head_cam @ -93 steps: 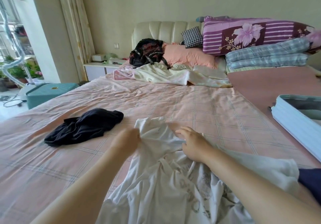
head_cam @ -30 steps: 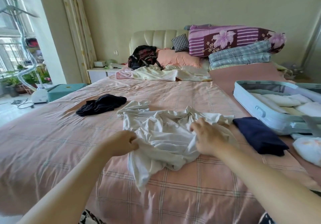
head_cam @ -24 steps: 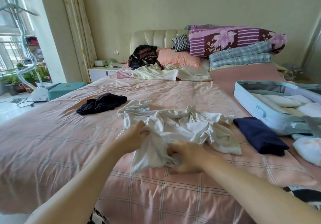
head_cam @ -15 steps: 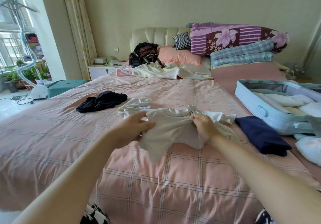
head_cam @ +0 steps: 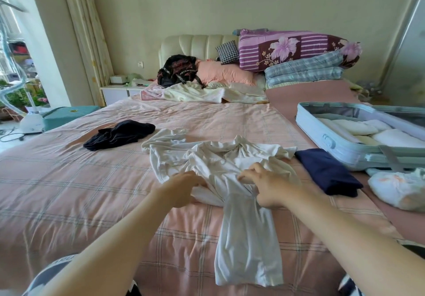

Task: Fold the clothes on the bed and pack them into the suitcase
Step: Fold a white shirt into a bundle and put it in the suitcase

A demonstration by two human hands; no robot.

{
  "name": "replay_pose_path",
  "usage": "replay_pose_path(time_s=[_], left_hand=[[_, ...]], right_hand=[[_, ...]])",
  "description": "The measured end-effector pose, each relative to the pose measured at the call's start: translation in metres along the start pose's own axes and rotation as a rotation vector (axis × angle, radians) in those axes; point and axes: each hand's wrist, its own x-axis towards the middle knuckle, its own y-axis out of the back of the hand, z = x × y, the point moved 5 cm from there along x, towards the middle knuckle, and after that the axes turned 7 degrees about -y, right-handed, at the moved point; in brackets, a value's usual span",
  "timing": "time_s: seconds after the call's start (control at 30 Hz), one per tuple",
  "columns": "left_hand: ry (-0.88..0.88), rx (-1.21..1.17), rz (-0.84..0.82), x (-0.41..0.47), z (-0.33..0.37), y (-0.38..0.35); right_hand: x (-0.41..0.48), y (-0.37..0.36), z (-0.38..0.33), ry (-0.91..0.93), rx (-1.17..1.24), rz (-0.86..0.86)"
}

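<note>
Head view, pink checked bed [head_cam: 80, 192], both hands gripping white shirt [head_cam: 230, 162], open suitcase [head_cam: 333, 144] right

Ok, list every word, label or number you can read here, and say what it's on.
Black backpack by the headboard: white lettering on its straps, too blurred to read.
White shirt under both hands: no print legible.
Light blue suitcase: round emblem on its side, no readable text.
Nothing else carries text.
</note>
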Motion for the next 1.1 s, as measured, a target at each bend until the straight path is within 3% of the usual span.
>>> replay_pose_path(time_s=[0.07, 0.13, 0.23, 0.3, 0.37, 0.43, 0.5, 0.57, 0.63, 0.7, 0.83, 0.97, 1.03, 1.1], left_hand=[[-0.006, -0.02, 0.085, 0.006, 0.001, 0.001], [0.02, -0.029, 0.063, 0.011, 0.004, 0.006], [0.191, -0.05, -0.211, 0.007, 0.006, 0.012], [0.278, -0.07, -0.433, -0.002, 0.006, 0.014], [0.383, -0.271, -0.655, -0.015, 0.013, 0.013], [0.448, -0.416, -0.761, -0.021, 0.022, 0.016], [0.362, -0.316, -0.63, -0.007, 0.025, 0.024], [0.272, -0.275, -0.343, 0.018, 0.025, 0.031], [0.194, -0.257, -0.099, 0.043, 0.03, 0.036], [0.123, -0.248, 0.045, 0.068, 0.044, 0.037], [0.024, -0.246, 0.078, 0.126, 0.063, 0.026], [0.031, -0.012, -0.062, 0.16, 0.056, 0.01], [0.051, -0.037, -0.079, 0.165, 0.044, 0.002], [0.081, -0.139, -0.072, 0.163, 0.031, -0.002]], right_hand=[[0.002, -0.01, 0.007, 0.059, 0.054, -0.048], [0.003, -0.006, 0.012, 0.075, 0.137, 0.024], [0.002, 0.006, 0.018, -0.013, 0.19, 0.01], [-0.002, 0.005, 0.024, -0.043, 0.226, -0.156], [-0.011, 0.0, 0.028, -0.099, 0.314, -0.399], [-0.013, 0.004, 0.034, -0.149, 0.358, -0.424], [-0.003, 0.019, 0.048, -0.202, 0.275, -0.161], [0.006, 0.036, 0.063, -0.285, 0.154, 0.158], [0.012, 0.036, 0.078, -0.355, 0.235, 0.25], [0.022, 0.027, 0.093, -0.4, 0.253, 0.201], [0.046, 0.016, 0.119, -0.427, 0.366, 0.149], [0.062, 0.028, 0.143, -0.513, 0.529, 0.354], [0.063, 0.038, 0.157, -0.607, 0.468, 0.494], [0.063, 0.045, 0.164, -0.651, 0.312, 0.518]])
